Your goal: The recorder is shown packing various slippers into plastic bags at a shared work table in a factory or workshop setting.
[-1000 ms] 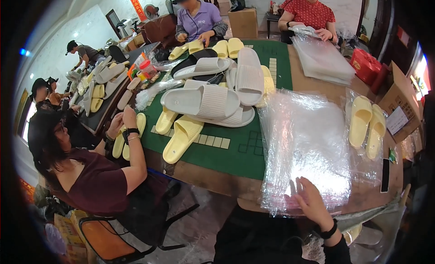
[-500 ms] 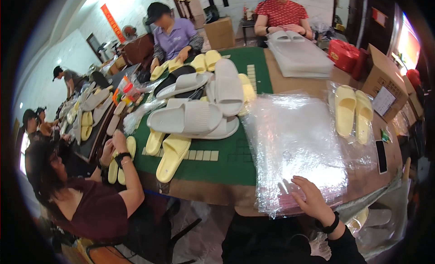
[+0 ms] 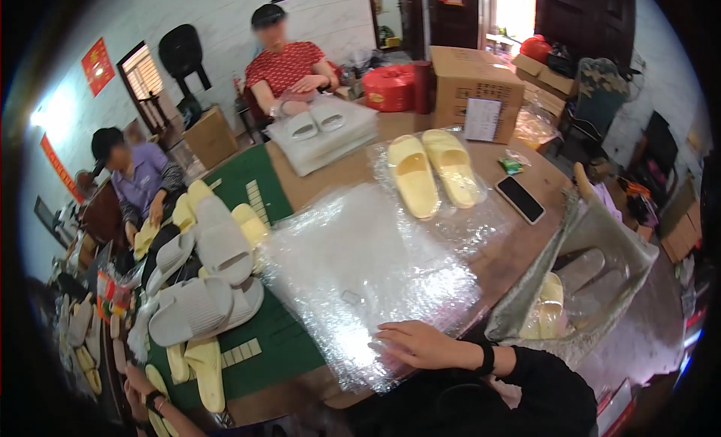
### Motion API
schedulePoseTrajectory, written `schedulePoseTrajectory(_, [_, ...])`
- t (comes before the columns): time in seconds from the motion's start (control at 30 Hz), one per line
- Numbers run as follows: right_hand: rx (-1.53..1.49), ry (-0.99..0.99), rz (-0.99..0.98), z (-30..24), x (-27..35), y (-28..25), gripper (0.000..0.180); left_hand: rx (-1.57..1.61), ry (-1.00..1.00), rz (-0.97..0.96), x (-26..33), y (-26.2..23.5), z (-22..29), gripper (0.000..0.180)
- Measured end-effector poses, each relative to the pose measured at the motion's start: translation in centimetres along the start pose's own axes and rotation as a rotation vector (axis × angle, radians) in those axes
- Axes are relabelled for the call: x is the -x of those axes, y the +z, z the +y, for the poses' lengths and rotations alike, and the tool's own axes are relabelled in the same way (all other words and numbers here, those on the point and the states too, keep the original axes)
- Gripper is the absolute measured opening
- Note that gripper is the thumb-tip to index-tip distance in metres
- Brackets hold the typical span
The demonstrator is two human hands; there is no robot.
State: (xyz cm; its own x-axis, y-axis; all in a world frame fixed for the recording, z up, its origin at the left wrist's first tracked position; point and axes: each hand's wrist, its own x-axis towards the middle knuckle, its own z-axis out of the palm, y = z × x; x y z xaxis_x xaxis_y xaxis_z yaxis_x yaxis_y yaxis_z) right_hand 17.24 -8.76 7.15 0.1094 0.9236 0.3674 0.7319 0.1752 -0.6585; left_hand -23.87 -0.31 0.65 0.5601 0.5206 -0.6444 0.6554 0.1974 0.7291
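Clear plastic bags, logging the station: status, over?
Right hand open over clear plastic bags; left hand out of view. Bags lie flat. Yellow slide pair beyond, not on top.

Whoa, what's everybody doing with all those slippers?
The person whose view this is has their right hand open over the near edge of a stack of clear plastic. Beyond it, a yellow pair of slippers lies on more plastic, with a phone to the right. Grey slippers are heaped with yellow ones on the green mat at left. Across the table, someone in a red top has both hands near another grey pair.
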Motion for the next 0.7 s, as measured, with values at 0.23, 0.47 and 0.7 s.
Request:
schedulePoseTrajectory(0.23, [-0.359,-0.004,-0.145,-4.6,-1.2,-2.8,0.039,-0.027,0.032,0.147,4.1,1.0,5.4,0.014])
schedulePoseTrajectory(0.47, [-0.868,-0.217,-0.322,-11.3,0.0,-11.8,0.049,-0.486,0.949,0.24,4.0,-0.3,6.3,0.03])
schedulePoseTrajectory(0.7, [-1.285,-0.961,-0.008,-21.5,-4.7,-14.1,0.052,0.148,1.945,-0.235,6.7,1.6,29.7,0.063])
